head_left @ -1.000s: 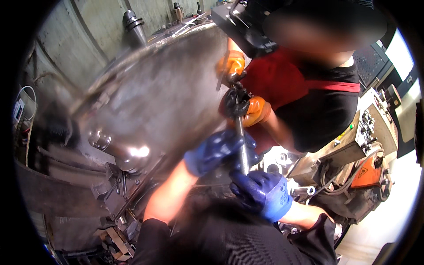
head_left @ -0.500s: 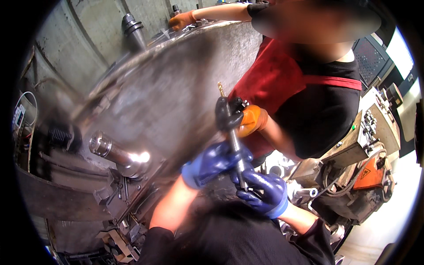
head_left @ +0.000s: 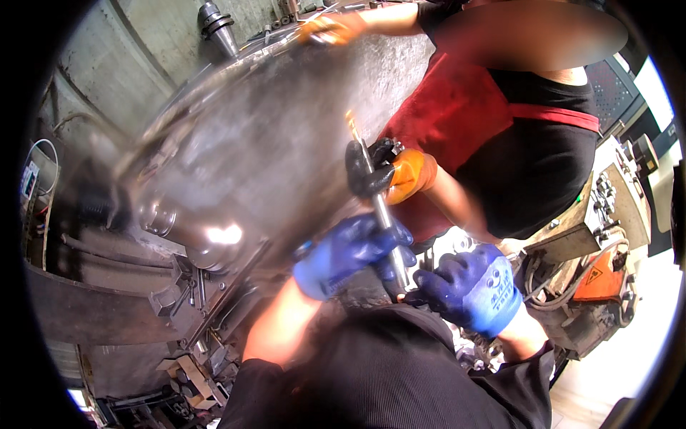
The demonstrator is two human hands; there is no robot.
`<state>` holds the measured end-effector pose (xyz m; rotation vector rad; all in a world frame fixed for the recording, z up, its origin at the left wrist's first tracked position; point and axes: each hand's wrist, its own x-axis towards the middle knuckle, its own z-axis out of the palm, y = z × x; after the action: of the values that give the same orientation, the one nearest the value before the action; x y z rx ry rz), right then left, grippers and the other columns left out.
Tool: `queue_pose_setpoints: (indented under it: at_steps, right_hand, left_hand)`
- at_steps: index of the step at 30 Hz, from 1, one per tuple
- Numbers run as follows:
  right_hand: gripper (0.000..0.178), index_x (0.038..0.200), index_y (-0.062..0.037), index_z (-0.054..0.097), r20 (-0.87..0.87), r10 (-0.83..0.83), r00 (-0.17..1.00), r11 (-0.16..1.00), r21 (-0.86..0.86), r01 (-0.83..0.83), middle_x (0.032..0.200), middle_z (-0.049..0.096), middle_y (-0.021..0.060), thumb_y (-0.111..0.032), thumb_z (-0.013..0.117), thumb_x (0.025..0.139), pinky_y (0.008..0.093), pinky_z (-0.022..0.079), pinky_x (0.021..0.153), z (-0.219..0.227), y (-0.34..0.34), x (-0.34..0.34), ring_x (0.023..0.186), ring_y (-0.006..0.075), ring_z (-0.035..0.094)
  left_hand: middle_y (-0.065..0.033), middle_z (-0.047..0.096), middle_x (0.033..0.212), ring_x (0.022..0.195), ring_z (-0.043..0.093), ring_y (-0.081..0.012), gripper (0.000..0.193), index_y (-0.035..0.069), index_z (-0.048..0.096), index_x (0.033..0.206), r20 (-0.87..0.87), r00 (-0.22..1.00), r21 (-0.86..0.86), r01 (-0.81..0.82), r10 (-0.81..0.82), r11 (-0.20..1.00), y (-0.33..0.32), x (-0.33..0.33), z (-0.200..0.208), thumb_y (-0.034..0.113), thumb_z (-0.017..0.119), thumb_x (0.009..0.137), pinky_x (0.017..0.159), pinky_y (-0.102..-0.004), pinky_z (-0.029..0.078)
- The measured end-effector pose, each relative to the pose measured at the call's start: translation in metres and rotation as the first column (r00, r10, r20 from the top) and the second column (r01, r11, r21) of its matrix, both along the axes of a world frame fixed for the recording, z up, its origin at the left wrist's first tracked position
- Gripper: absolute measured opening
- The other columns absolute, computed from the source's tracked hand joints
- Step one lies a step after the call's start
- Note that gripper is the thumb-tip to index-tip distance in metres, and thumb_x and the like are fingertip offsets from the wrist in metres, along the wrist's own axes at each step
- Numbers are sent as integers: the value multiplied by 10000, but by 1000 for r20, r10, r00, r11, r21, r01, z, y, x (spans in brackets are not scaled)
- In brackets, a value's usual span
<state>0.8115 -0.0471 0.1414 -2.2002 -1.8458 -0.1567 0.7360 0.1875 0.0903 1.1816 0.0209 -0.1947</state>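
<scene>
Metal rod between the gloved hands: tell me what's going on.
The person's left hand grips the metal rod in its lower half; the right hand is at its lower end. A co-worker's hand grips it higher up, below its gold-coloured tip. The co-worker's other hand, blurred, is by the far edge of the grey work surface.

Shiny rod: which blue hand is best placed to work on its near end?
Probably the right hand: it's beside the near end of the rod. The left hand holds farther up, toward a co-worker's glove.

Warning triangle on orange casing; lettered blue glove
</scene>
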Motion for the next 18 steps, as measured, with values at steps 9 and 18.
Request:
queue_pose_setpoints:
  at_steps: [9, 18]
  right_hand:
    - [192, 890, -106, 687, 58, -29, 998, 985, -165, 38, 783, 614, 53, -173, 699, 711, 390, 461, 548, 4, 2, -6, 655, 228, 604]
    - [173, 895, -117, 706, -42, -56, 998, 989, -139, 50, 775, 587, 61, -204, 725, 747, 422, 457, 623, -27, -6, -5, 734, 274, 598]
  left_hand:
    - [-143, 737, 949, 773, 695, -168, 330, -5, 624, 1200, -47, 996, 141, -74, 81, 987, -4, 0, 6, 236, 655, 976, 679, -284, 545]
    - [-120, 727, 973, 818, 692, -163, 262, -2, 616, 1169, -5, 999, 152, -34, 35, 988, -12, -2, -2, 175, 652, 980, 708, -286, 546]
